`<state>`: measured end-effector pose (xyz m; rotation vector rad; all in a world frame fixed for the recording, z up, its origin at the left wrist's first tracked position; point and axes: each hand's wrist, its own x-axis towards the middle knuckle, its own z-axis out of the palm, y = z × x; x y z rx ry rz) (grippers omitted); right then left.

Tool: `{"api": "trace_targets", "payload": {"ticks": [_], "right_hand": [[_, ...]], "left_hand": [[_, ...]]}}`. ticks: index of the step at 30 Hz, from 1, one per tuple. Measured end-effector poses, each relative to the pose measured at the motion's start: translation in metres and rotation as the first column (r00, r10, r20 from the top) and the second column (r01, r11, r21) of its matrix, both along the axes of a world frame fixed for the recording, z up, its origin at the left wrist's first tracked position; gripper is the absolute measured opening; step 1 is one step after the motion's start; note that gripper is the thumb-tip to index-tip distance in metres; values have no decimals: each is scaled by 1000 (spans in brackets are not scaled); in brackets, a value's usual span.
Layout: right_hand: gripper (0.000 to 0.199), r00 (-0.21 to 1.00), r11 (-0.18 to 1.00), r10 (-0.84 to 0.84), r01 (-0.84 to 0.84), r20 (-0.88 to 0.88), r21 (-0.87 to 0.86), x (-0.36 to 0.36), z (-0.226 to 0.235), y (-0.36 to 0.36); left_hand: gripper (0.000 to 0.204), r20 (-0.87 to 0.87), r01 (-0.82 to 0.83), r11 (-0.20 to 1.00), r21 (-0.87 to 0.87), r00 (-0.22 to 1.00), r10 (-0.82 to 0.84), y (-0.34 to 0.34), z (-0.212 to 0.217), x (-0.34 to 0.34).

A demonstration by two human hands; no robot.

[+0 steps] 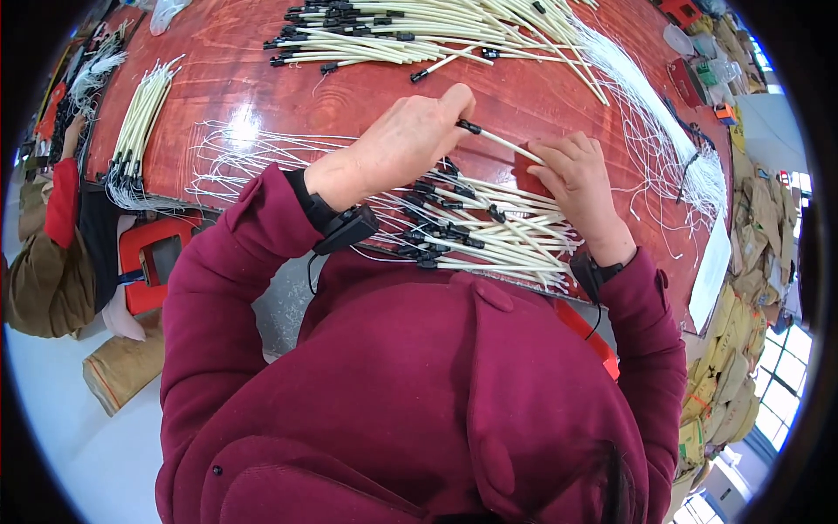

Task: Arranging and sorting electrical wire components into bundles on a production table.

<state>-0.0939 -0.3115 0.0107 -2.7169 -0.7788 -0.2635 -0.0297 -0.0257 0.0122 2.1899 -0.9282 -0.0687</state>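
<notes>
Stretched between my hands is a cream tube (pixel 506 145) with a black connector at its left end. My left hand (pixel 403 140) is closed at that connector, its thumb and fingers pinched together. My right hand (pixel 573 175) grips the tube's other end with bent fingers. Below both hands, along the table's near edge, lies a pile of similar cream tubes (pixel 515 253) with black connectors. Thin white wires (pixel 236 162) trail out of that pile to the left, partly hidden behind my left forearm.
A larger heap of cream tubes (pixel 419 39) lies at the far side of the red table (pixel 244 79). A smaller bundle (pixel 144 118) is at the left. Long white wires (pixel 655 105) spread at the right, near a white sheet (pixel 709 275). Another person sits at far left beside a red stool (pixel 144 262).
</notes>
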Motion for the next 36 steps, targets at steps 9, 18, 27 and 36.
{"api": "trace_targets", "payload": {"ticks": [9, 18, 27, 36], "right_hand": [[18, 998, 997, 52, -54, 34, 46, -15, 19, -4], [26, 987, 997, 76, -73, -144, 25, -71, 44, -26], [48, 991, 993, -114, 112, -66, -30, -56, 31, -37], [49, 978, 979, -204, 204, -52, -3, -23, 12, -76]], "left_hand": [[13, 125, 47, 997, -57, 991, -39, 36, 11, -14], [13, 265, -524, 758, 388, 851, 453, 225, 11, -21], [30, 39, 34, 999, -31, 999, -33, 49, 27, -30], [23, -65, 455, 882, 127, 891, -450, -20, 4, -57]]}}
